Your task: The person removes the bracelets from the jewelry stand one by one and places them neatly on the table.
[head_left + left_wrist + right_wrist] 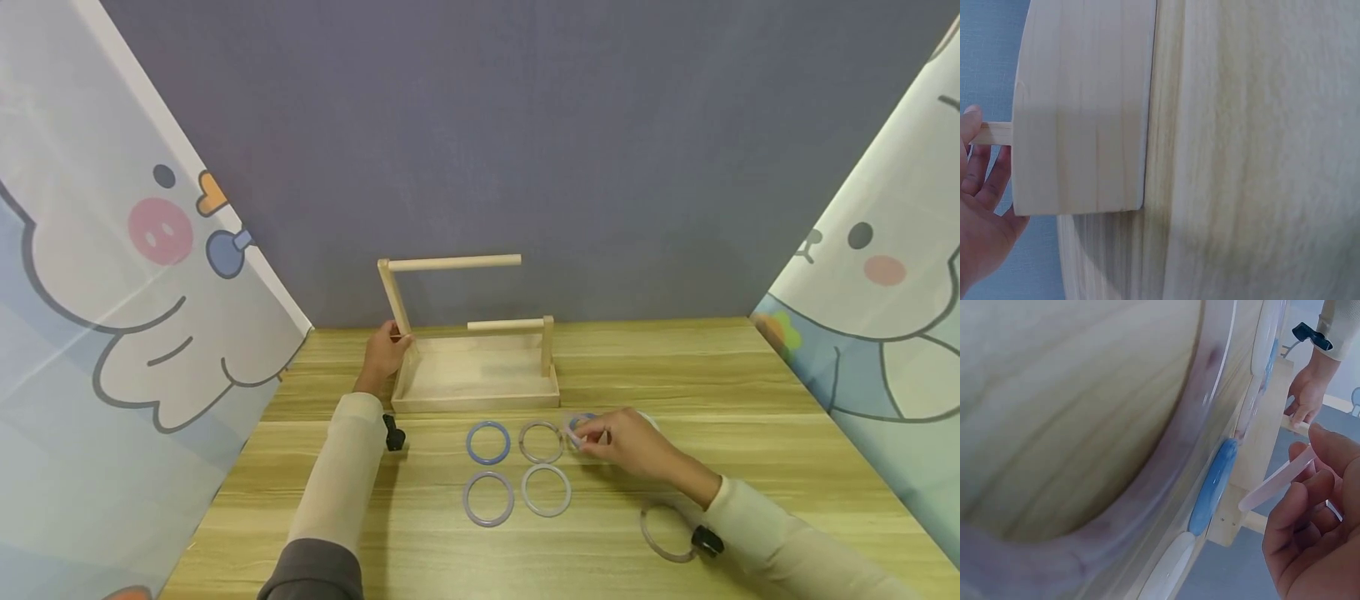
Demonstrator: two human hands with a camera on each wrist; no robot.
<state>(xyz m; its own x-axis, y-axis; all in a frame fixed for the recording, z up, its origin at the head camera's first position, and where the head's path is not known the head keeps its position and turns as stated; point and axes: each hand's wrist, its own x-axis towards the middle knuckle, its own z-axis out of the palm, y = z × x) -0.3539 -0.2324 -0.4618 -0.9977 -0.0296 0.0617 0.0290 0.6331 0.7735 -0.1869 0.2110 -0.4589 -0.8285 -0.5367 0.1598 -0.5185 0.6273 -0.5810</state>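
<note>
My left hand (384, 354) grips the taller left post (394, 296) of a wooden bangle stand (480, 400), a shallow tray with two horizontal bars at different heights. In the left wrist view, the thumb and fingers (994, 178) are around a narrow wooden piece beside the tray's end. My right hand (633, 446) pinches a pale pink bangle (1279, 481) between thumb and fingers, tilted up off the table. A blue bangle (1213, 487) lies just beyond it, partly hidden by the hand in the head view. Both bars of the stand carry nothing.
On the wooden table (435, 550) lie a blue bangle (469, 443), a greyish one (522, 450), a lilac one (467, 500) and a white one (527, 497). Another bangle (660, 550) is under the right wrist. Grey (480, 150) and cartoon-printed cloths enclose the table.
</note>
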